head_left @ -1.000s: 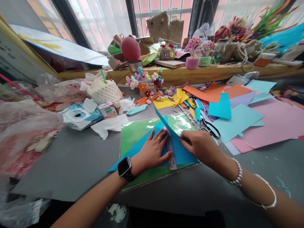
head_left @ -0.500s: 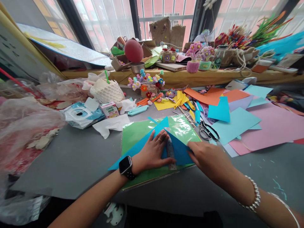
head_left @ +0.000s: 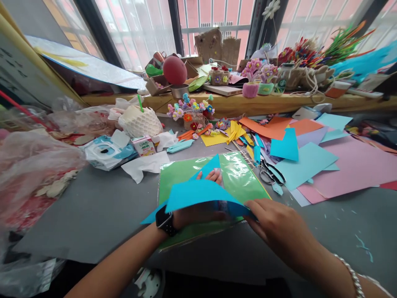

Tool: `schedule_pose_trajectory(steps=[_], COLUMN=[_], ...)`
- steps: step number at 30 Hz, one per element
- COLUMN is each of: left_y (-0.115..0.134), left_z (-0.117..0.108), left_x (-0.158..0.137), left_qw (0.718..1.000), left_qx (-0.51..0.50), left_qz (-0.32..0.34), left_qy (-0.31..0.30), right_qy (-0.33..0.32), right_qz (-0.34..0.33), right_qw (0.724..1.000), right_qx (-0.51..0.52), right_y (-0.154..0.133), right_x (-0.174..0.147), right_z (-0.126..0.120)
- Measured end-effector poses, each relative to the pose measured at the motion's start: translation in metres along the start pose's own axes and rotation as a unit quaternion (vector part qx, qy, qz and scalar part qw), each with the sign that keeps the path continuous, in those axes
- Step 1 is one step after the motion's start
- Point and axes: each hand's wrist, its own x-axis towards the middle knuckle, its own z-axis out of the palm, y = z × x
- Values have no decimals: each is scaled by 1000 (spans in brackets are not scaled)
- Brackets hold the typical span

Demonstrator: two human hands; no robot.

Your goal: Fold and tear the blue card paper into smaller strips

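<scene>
A blue sheet of paper (head_left: 198, 195) arches up across my left hand (head_left: 214, 176) and wrist. My right hand (head_left: 269, 215) pinches its right-hand corner between thumb and fingers. My left hand lies flat, its fingertips showing beyond the raised paper; the palm and thumb are mostly hidden behind it. Beneath that hand is a clear ruler (head_left: 222, 205), largely covered. More blue paper lies flat under the hand, with a point toward the back. Whether the raised part is joined to it I cannot tell. All this rests on a green sheet in a clear sleeve (head_left: 238, 169).
Black-handled scissors (head_left: 273, 173) lie right of the green sheet, near light blue paper (head_left: 307, 164) and pink paper (head_left: 356, 165). A wet-wipe pack (head_left: 108, 153) and white tissue (head_left: 145, 165) are on the left. Behind stands a small pot of craft flowers (head_left: 192, 111).
My right hand has lifted the right part of the blue paper, which now curves leftward over my left hand. The left hand has stayed in place.
</scene>
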Motion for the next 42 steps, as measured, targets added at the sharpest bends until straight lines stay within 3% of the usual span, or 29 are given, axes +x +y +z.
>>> schedule_pose_trajectory(steps=[3,6,8,12,15,18,22,26,31,34,37,39,42], left_y=[-2,-3,-2,0,0,-1,-7,-27,-61,-66,-57,-48,-40], left_z=[6,10,7,-3,-5,-10,-25,-33,-35,-43,-51,-52,-49], left_x=[7,12,11,4,2,5,2,-9,-21,-28,-38,-45,-51], left_qw=[999,995,996,999,999,998,996,994,985,984,994,997,996], left_qx=[24,25,15,-34,-49,-46,-57,-37,16,37,3,-30,-50], left_qz=[-38,-69,-47,0,1,-12,-4,-72,-161,-171,-103,-53,-34], left_qy=[-20,-69,-70,-28,-20,-45,-72,-79,-54,-27,-23,-52,-70], right_qy=[22,70,75,48,-24,-132,-215,-161,-26,59,94,105,118], right_qz=[-8,-68,-98,-91,-39,68,177,287,402,441,458,469,483], right_qw=[1000,995,991,981,963,919,803,766,720,690,695,704,722], right_qx=[-2,24,59,166,266,364,527,552,565,571,546,524,480], right_y=[-1,-15,-23,-22,-6,18,52,77,105,122,133,137,141], right_x=[-3,-3,-3,-5,2,16,31,32,31,32,32,32,31], right_z=[1,-3,-10,-24,-28,-21,-3,12,25,33,38,40,43])
